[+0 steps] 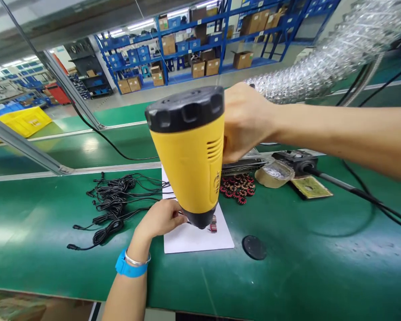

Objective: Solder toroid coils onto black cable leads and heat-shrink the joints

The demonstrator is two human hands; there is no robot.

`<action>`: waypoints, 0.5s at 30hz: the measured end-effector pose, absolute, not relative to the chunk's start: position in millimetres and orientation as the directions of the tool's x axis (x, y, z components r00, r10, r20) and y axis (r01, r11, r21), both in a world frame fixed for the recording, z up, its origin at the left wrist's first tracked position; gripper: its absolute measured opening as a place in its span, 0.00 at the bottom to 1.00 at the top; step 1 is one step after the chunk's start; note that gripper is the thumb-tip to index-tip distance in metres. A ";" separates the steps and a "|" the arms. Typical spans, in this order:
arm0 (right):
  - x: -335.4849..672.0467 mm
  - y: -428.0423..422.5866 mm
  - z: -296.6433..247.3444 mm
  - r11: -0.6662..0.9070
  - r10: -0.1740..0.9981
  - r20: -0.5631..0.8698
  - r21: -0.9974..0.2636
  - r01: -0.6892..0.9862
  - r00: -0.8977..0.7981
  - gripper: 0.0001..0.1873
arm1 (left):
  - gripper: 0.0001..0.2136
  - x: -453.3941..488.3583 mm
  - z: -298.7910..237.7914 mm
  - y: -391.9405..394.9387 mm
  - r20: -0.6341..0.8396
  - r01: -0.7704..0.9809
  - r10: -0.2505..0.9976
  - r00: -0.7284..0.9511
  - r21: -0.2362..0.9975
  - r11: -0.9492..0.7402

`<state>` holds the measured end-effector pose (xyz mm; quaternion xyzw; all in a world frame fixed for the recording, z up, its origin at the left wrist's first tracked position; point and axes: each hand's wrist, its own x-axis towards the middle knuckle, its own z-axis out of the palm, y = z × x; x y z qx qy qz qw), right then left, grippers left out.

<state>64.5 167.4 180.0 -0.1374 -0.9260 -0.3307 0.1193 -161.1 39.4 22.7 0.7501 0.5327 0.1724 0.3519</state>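
Observation:
My right hand (242, 118) is wrapped round the handle of a yellow and black heat gun (190, 165), which points down over a white board (183, 240). At the board's left side, my left hand (163, 217) is closed in a pinch on a thin dark cable whose end lies close under the gun's nozzle. Small red coil-like parts (213, 225) sit on the board, partly hidden by the gun. Several coiled black cables (112, 200) lie left of the board, their ends running towards it.
Behind the board's right side are a pile of red and black ring parts (239, 186), a tape-like roll (274, 174), a black tool with a cord (296, 160) and a yellow sponge tray (310, 187). A black disc (254, 247) lies nearer. A silver duct (321, 67) hangs upper right.

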 end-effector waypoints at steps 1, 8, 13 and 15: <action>63.2 165.9 177.3 0.742 0.187 0.290 0.585 0.328 -0.939 0.32 | 0.12 -157.6 23.2 40.1 -0.141 0.740 0.900 0.413 0.628 -0.241; 59.5 166.5 168.0 0.765 0.219 0.203 0.571 0.297 -0.954 0.30 | 0.16 -150.6 19.5 44.5 -0.234 0.833 0.854 0.464 0.444 -0.331; 60.6 172.1 159.7 0.776 0.190 0.266 0.549 0.310 -0.945 0.31 | 0.16 -150.6 18.9 44.2 -0.245 0.836 0.857 0.454 0.450 -0.314; 60.7 173.9 155.5 0.773 0.149 0.302 0.558 0.301 -0.942 0.31 | 0.16 -151.6 19.2 43.8 -0.260 0.841 0.849 0.460 0.435 -0.322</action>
